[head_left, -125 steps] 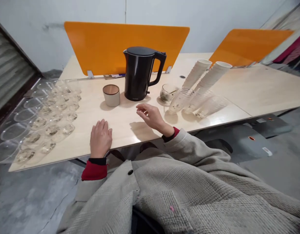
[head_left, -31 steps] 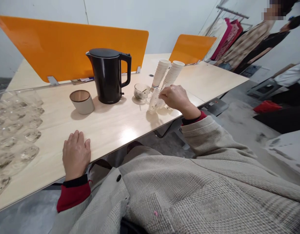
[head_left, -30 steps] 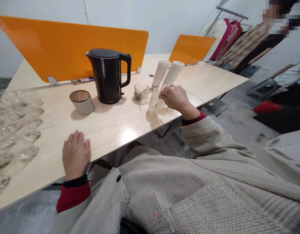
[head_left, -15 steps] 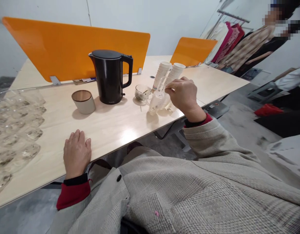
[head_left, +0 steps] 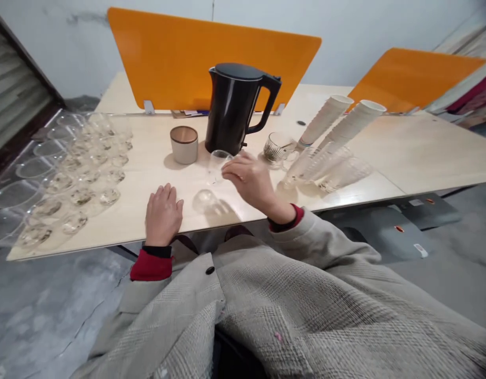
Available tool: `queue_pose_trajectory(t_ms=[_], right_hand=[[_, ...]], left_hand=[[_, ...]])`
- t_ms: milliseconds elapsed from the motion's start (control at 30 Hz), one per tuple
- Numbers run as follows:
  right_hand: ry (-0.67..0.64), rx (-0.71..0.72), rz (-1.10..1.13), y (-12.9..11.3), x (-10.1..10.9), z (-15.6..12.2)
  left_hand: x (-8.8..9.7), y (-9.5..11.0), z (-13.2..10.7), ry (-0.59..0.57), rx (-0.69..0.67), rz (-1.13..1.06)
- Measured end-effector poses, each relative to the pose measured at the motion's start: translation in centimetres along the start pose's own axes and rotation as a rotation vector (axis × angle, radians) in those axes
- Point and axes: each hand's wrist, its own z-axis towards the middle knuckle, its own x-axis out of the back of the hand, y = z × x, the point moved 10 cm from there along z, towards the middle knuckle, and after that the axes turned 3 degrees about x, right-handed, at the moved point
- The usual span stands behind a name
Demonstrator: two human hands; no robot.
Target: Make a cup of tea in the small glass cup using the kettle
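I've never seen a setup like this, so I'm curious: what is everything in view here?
Orange divider panels: two, orange, along the far side of the table.
Table: one, pale wood, under everything.
Electric kettle: one, black, mid-table.
Lidless cup: one, beige, left of the kettle.
Glass mug: one, clear, right of the kettle.
Paper cup stacks: two, white, leaning, far right.
Clear cup stacks: several, clear, tilted, below the paper cups.
Rows of cups: many, clear, left end.
Single cup: one, clear, at the right hand's fingertips.
Jacket: one, grey-beige check, worn.
Left hand: flat on the table.
Right hand: above the table.
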Motion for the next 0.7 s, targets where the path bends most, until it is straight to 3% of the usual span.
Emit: queue_pose_trajectory(t_ms=[100, 200, 467, 700], right_hand=[[-0.12, 0.02, 0.001, -1.4, -4.2, 0.9], [-0.192, 0.023, -0.043, -2.5, -6.1, 1.4], [-0.255, 0.073, -0.133, -3.6, -9.1, 1.8], [-0.283, 0.091, -0.155, -4.5, -9.6, 1.9]], left_hand=[[0.0, 0.0, -0.1, -0.004, 0.001, 0.0], [-0.1, 0.0, -0.1, -0.009, 0.006, -0.002], [-0.1, 0.1, -0.1, -0.012, 0.007, -0.002], [0.0, 0.2, -0.2, -0.014, 0.008, 0.006]])
